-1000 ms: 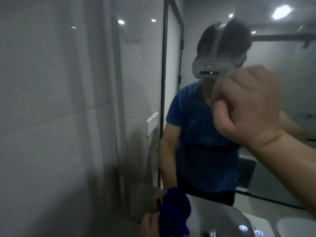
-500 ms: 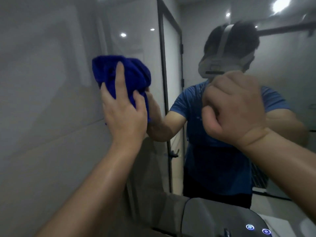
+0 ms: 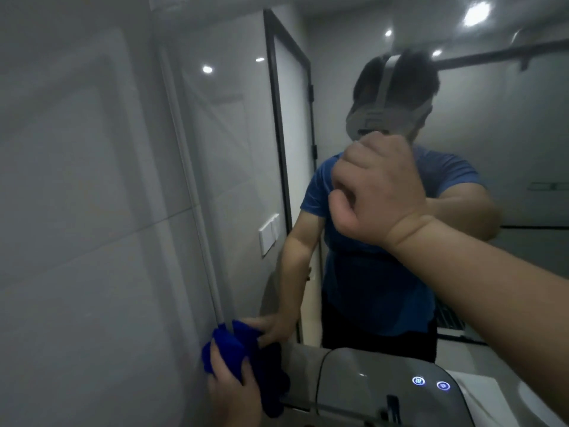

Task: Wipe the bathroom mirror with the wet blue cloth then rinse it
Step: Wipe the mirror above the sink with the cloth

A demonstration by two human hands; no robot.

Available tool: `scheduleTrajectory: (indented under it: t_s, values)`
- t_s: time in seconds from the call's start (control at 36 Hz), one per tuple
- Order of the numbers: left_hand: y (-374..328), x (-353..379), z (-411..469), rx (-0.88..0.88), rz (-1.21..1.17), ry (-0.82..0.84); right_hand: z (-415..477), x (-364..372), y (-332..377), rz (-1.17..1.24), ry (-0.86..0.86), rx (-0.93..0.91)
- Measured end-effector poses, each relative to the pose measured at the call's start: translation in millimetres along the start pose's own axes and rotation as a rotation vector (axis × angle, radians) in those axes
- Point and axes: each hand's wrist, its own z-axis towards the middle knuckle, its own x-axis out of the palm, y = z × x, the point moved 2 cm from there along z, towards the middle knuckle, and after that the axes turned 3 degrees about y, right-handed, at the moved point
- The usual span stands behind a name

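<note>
A: What is seen at the far left?

B: A pale grey tiled wall [image 3: 92, 211] is seen, ended by the slim light edge of the large frameless bathroom mirror [image 3: 234, 143].

A: Where is the crumpled deep-blue wet cloth [image 3: 229, 345] found?

B: It is pressed against the mirror's lower left corner, just above the worktop. It is gripped by the left hand [image 3: 232, 391], with fingers curled over its lower folds.

A: And further right?

B: A grey rounded appliance with two lit blue round buttons [image 3: 385, 383] is set on the worktop below the glass. Above it, the right hand [image 3: 377, 192] is held raised near the mirror, closed into a fist; nothing can be seen inside it. A person in a blue shirt is reflected behind it
</note>
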Motion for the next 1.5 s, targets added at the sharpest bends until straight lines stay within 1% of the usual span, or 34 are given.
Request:
scheduleTrajectory:
  t_s: [0.11, 0.17, 0.22, 0.31, 0.36, 0.42, 0.44, 0.5, 0.53, 0.58, 0.64, 0.67, 0.72, 0.78, 0.81, 0.89, 0.94, 1.0, 1.08, 1.14, 1.17, 1.19, 1.22, 1.28, 1.33, 1.39, 1.44, 1.47, 1.5]
  values:
    - [-96, -32, -16, -0.139, -0.220, 0.039, 5, -15, 3, 0.102, 0.182, 0.083]
    - [-154, -46, -29, -0.165, -0.297, 0.137, 6, -29, 10, 0.224, 0.282, 0.160]
    - [-197, -54, -36, -0.144, -0.401, 0.222, 3, -45, 21, 0.334, 0.346, 0.208]
    - [-233, -75, -37, -0.179, -0.678, 0.384, -15, -61, 45, 0.340, 0.486, 0.207]
    - [-245, -82, -39, -0.160, -0.871, 0.527, -34, -63, 61, 0.353, 0.544, 0.215]
    - [-259, -84, -44, -0.182, -0.980, 0.644, -50, -60, 74, 0.393, 0.602, 0.243]
    - [-264, -86, -46, -0.154, -0.989, 0.723, -57, -58, 78, 0.417, 0.628, 0.259]
    - [-270, -86, -49, -0.028, -0.952, 0.872, -67, -56, 81, 0.417, 0.624, 0.301]
    - [-274, -87, -55, 0.032, -0.912, 0.897, -70, -56, 76, 0.379, 0.609, 0.326]
    - [-278, -89, -57, 0.135, -0.813, 0.931, -78, -59, 54, 0.201, 0.570, 0.330]
    - [-279, -96, -57, 0.290, -0.637, 0.975, -85, -66, 25, 0.038, 0.568, 0.308]
    - [-280, -99, -54, 0.369, -0.566, 0.978, -87, -70, 11, 0.017, 0.576, 0.294]
    - [-284, -103, -50, 0.455, -0.464, 0.937, -84, -81, -7, -0.001, 0.548, 0.254]
    - [-292, -105, -56, 0.513, -0.376, 0.923, -71, -92, -18, -0.075, 0.451, 0.226]
    - [-297, -104, -60, 0.582, -0.312, 0.895, -62, -98, -24, -0.120, 0.405, 0.230]
    - [-314, -93, -65, 0.908, -0.084, 0.800, -33, -118, -44, -0.207, 0.318, 0.273]
    - [-332, -85, -73, 0.938, -0.105, 0.872, -22, -126, -50, -0.211, 0.273, 0.277]
    - [-351, -74, -79, 0.965, -0.184, 0.969, -21, -126, -48, -0.146, 0.260, 0.270]
    - [-368, -62, -79, 1.001, -0.250, 1.038, -31, -130, -49, -0.011, 0.249, 0.288]
    - [-370, -57, -75, 0.985, -0.233, 1.060, -38, -135, -58, -0.007, 0.247, 0.280]
    - [-370, -55, -73, 0.990, -0.214, 1.050, -40, -136, -63, -0.028, 0.242, 0.268]
    - [-371, -54, -72, 1.018, -0.174, 1.003, -41, -135, -67, -0.062, 0.235, 0.255]
    - [-373, -54, -70, 1.062, -0.122, 0.905, -40, -133, -72, -0.097, 0.226, 0.238]
    - [-380, -60, -64, 1.152, -0.073, 0.621, -31, -129, -81, -0.139, 0.199, 0.204]
    - [-388, -72, -58, 1.195, -0.130, 0.372, -13, -128, -91, -0.156, 0.140, 0.215]
    - [-391, -85, -51, 1.194, -0.158, 0.099, 13, -129, -97, -0.160, 0.021, 0.291]
    - [-391, -94, -40, 1.159, -0.112, -0.161, 40, -127, -96, -0.145, -0.150, 0.410]
    - [-390, -96, -34, 1.150, -0.091, -0.239, 51, -123, -93, -0.138, -0.230, 0.462]
    - [-389, -96, -27, 1.153, -0.078, -0.280, 59, -118, -89, -0.130, -0.299, 0.504]
